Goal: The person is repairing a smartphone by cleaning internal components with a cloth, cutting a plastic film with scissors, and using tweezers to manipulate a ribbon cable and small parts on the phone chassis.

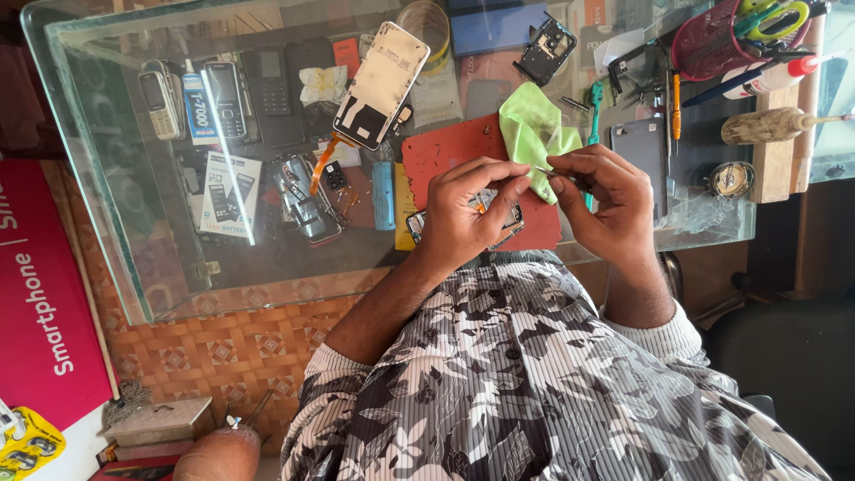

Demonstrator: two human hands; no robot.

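Observation:
My left hand (468, 209) is closed over a small phone frame (499, 223) that lies on a red mat (454, 147), its fingertips pinched above it. My right hand (601, 200) is shut on thin metal tweezers (545, 171), whose tips point toward my left fingertips. A green cloth (533, 129) lies crumpled on the mat just behind both hands. A white phone body (381, 85) with an orange flex cable leans on the glass to the left.
The glass counter (116, 223) has several old phones and boxes under its top. A dark phone part (546, 46), a grey phone (643, 151), a teal tool (594, 111), a red pen basket (712, 40) and a wooden-handled tool (770, 125) lie at the back right.

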